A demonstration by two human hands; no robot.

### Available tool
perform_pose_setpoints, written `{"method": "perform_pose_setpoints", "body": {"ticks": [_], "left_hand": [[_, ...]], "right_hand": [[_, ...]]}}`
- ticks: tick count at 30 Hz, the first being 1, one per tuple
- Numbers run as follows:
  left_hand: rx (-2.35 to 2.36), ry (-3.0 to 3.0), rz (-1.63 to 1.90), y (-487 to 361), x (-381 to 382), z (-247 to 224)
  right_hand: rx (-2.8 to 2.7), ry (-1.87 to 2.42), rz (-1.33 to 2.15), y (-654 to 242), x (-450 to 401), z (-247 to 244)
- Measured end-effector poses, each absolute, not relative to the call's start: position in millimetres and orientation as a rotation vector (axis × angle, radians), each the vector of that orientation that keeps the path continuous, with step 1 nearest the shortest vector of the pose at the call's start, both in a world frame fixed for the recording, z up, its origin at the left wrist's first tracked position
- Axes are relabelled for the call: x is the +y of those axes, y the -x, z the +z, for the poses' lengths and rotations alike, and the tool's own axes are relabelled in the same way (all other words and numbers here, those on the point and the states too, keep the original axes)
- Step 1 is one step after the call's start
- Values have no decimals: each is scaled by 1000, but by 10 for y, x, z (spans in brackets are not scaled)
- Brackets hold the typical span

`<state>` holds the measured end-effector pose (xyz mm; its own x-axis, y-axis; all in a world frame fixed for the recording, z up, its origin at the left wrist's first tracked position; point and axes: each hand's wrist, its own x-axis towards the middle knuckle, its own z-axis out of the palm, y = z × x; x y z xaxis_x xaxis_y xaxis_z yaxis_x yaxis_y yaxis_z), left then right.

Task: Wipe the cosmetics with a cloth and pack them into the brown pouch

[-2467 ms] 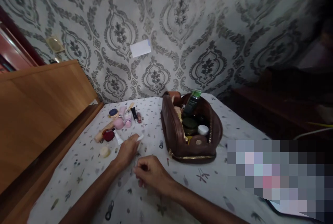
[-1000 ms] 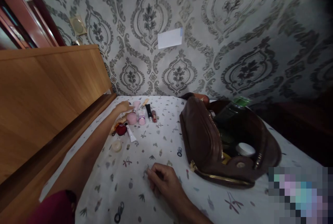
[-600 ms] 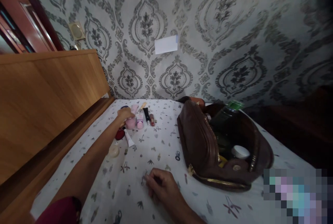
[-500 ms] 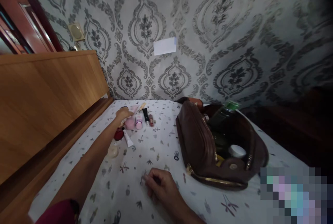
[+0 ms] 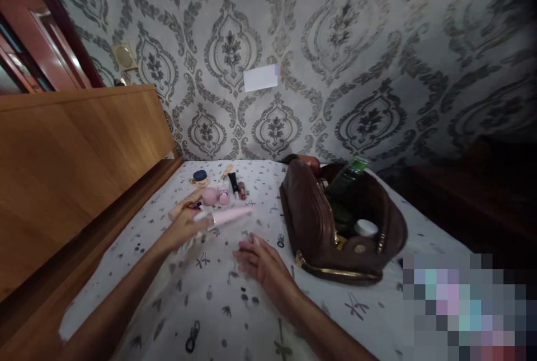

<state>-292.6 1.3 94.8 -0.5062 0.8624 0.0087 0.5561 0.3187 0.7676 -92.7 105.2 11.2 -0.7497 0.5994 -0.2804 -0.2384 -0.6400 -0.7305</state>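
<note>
My left hand point(image 5: 188, 228) is closed round the near end of a pale pink tube point(image 5: 230, 215), which points right above the patterned white sheet. Just right of it, my right hand point(image 5: 264, 260) has its fingers spread and holds nothing. Behind the tube stand a round pink container point(image 5: 209, 196), a small pink-and-white bottle point(image 5: 224, 194), a black tube point(image 5: 234, 183) and a jar with a dark blue lid point(image 5: 201, 178). A peach-coloured tube point(image 5: 179, 207) lies partly behind my left hand. A dark red item there is mostly hidden.
An open brown bag point(image 5: 308, 210) on the right holds a green-capped bottle point(image 5: 350, 176) and a white-lidded item point(image 5: 366, 228). A wooden board point(image 5: 84, 154) borders the left side. The patterned wall rises behind.
My left hand has come back toward me from the far items with the pink tube in it. My right hand has moved slightly up, and its fingers have opened.
</note>
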Motion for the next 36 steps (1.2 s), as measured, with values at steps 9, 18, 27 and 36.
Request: {"method": "perform_pose_setpoints", "body": {"ticks": [9,18,27,36], "left_hand": [[2105,-1458,806,2468,-412,741],[2362,-1677,1228,1980,-108,686],[2471,-1938,309,1628,396,576],[2626,-1895,93,1831,90,469]], "right_hand": [[-741,698,2380,847,1099,117],[-972,521,2291,778,1019,79],[-1319,602,2129,710,1029,-54],[-1351,466,2249,698,992,116]]}}
